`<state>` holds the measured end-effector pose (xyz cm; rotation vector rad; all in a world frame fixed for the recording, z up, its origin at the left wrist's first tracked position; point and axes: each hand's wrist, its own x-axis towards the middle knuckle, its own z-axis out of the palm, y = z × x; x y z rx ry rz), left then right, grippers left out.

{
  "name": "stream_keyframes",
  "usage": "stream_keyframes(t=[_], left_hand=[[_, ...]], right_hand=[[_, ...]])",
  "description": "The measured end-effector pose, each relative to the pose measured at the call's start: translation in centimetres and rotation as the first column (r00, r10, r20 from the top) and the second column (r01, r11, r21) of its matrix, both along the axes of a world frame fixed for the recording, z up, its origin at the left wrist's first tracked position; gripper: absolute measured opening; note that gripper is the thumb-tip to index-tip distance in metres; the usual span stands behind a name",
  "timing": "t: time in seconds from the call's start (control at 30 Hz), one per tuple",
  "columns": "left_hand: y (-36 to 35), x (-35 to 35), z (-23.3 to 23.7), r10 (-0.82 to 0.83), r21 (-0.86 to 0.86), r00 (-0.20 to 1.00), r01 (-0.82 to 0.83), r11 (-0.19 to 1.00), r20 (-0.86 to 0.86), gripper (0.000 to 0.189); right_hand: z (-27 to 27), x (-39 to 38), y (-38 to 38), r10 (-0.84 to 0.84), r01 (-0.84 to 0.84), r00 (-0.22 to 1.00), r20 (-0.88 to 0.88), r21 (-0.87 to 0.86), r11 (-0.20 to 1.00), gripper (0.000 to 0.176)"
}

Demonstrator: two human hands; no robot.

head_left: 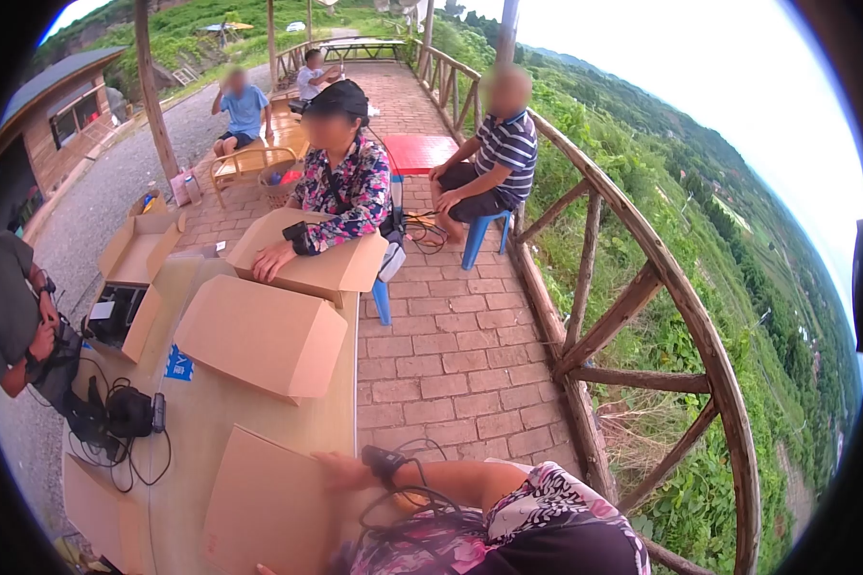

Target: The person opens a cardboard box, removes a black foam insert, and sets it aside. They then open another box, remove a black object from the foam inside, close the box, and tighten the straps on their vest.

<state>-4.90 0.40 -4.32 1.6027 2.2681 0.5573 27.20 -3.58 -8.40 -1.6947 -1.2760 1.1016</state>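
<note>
Right hand: the right hand (343, 472), at bottom centre, lies against the near cardboard box (264, 503); its fingers are blurred, so whether they grip or only rest cannot be told.
Left hand: only a sliver of what appears to be the left hand (266, 569) shows at the bottom edge, apart from the right; its state cannot be told.
Near box: lower centre, its bottom cut off by the frame; its contents are out of sight.
Right wrist: a dark band (384, 464), with loose cable (422, 494) looping over the forearm.
Middle box: the middle box (259, 335) sits left of centre, its inside hidden, beside a blue label (178, 364) too small to read.
Far box: under the hand (274, 261) of a co-worker in a flowered top.
Left side: an open box (125, 316) holds dark items, indistinct; black gear (132, 412) trails wires on the table (201, 422).
</note>
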Motion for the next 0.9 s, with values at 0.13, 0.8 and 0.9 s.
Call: stream_keyframes(t=[0.13,0.8,0.9], left_hand=[[0.2,-0.5,-1.0,0.006,0.003,1.000,-0.006,1.000,-0.009,0.084],[0.8,-1.9,-3.7,-0.030,0.096,0.996,0.037,0.995,-0.080,0.090],[0.5,-1.3,-2.3,-0.022,0.034,0.997,0.025,0.999,-0.078,0.088]], right_hand=[[-0.7,-0.1,0.3,0.000,0.000,1.000,0.009,0.006,1.000,0.088],[-0.4,0.2,0.3,0.029,-0.029,0.999,0.012,-0.039,0.999,0.090],[-0.5,0.0,0.2,0.024,-0.024,1.000,0.019,-0.012,1.000,0.089]])
